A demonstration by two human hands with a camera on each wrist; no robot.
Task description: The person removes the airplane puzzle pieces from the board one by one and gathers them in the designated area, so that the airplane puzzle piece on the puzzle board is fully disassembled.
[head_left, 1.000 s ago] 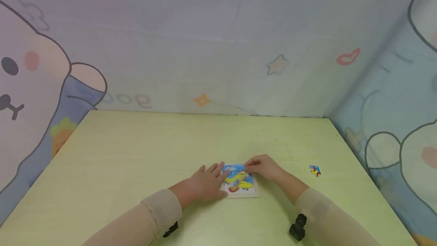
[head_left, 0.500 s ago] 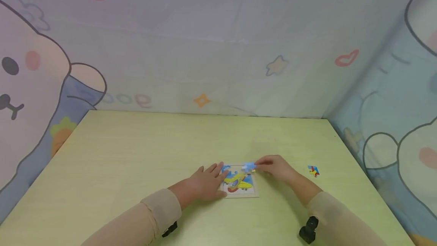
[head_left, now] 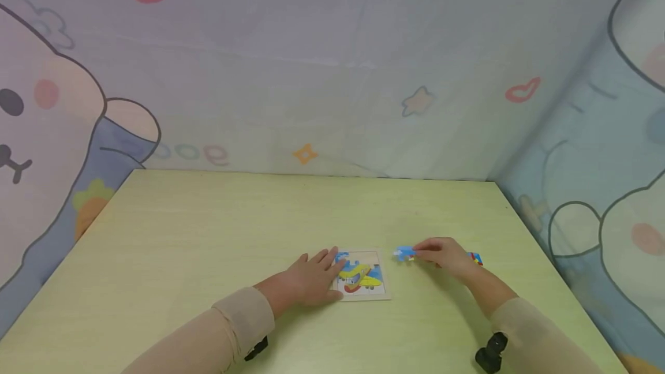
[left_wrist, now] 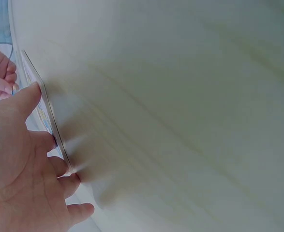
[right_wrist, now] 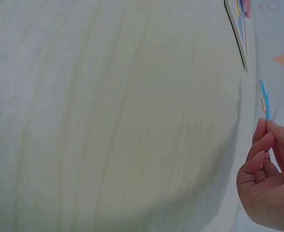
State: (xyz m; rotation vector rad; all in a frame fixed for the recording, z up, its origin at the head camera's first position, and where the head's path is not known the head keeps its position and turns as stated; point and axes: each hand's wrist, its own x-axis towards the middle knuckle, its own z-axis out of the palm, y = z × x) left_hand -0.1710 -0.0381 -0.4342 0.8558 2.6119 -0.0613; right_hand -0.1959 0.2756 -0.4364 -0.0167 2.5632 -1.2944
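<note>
My left hand (head_left: pixel 314 279) lies with spread, straight fingers on the left side of a small jigsaw puzzle (head_left: pixel 368 283), a yellow airplane picture in a pale wooden frame. Bare board shows along the puzzle's top right. Between thumb and fingertips, my right hand (head_left: pixel 444 255) pinches a blue puzzle piece (head_left: pixel 403 253), to the right of the frame and off the table. The right wrist view shows this puzzle piece (right_wrist: pixel 266 100) edge-on. In the left wrist view my left hand's fingers (left_wrist: pixel 67 183) touch the frame's edge.
Another puzzle piece (head_left: pixel 476 258), blue with red, lies on the table right of my right hand, partly covered by it. The pale wooden table (head_left: pixel 234 218) ends at a printed cloth backdrop (head_left: pixel 332 74) at the back and sides.
My right hand has lifted the blue puzzle piece out of the puzzle's top right and carried it to the right, uncovering bare board. My left hand has stayed in place.
</note>
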